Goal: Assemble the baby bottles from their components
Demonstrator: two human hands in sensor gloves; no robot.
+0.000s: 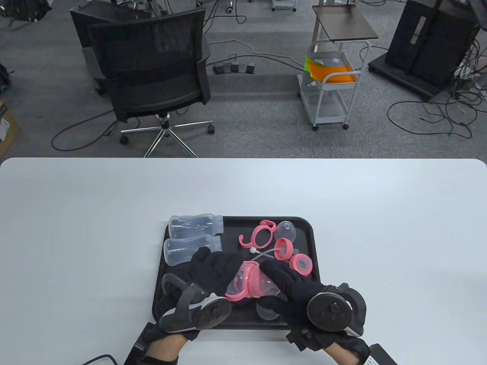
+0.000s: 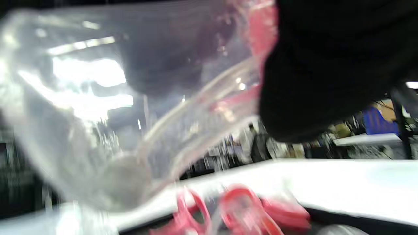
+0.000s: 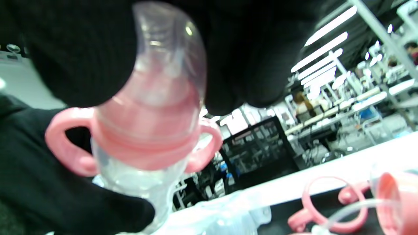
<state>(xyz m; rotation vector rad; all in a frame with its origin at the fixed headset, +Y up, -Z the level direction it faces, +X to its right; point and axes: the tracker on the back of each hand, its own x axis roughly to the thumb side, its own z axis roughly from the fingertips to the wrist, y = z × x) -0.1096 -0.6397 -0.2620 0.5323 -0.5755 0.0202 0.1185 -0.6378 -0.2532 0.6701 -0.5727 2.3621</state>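
Observation:
Above the black tray (image 1: 310,232), both hands hold a baby bottle (image 1: 249,283) with a pink handled collar. My left hand (image 1: 213,266) grips its clear body (image 2: 130,107), which fills the blurred left wrist view with a straw inside. My right hand (image 1: 289,281) is curled over the top end, its fingers (image 3: 81,49) on the clear cap (image 3: 163,81) above the pink collar (image 3: 147,147). On the tray lie two clear bottle bodies (image 1: 196,224) (image 1: 188,249), a pink handle ring (image 1: 258,235), a clear cap (image 1: 285,230), a pink collar with a straw (image 1: 283,249) and a pink nipple collar (image 1: 300,264).
Another clear cap (image 1: 266,310) lies on the tray under my right hand. The tray sits at the near middle of a white table (image 1: 76,228). Beyond the far edge stand an office chair (image 1: 152,76) and a small trolley (image 1: 331,83).

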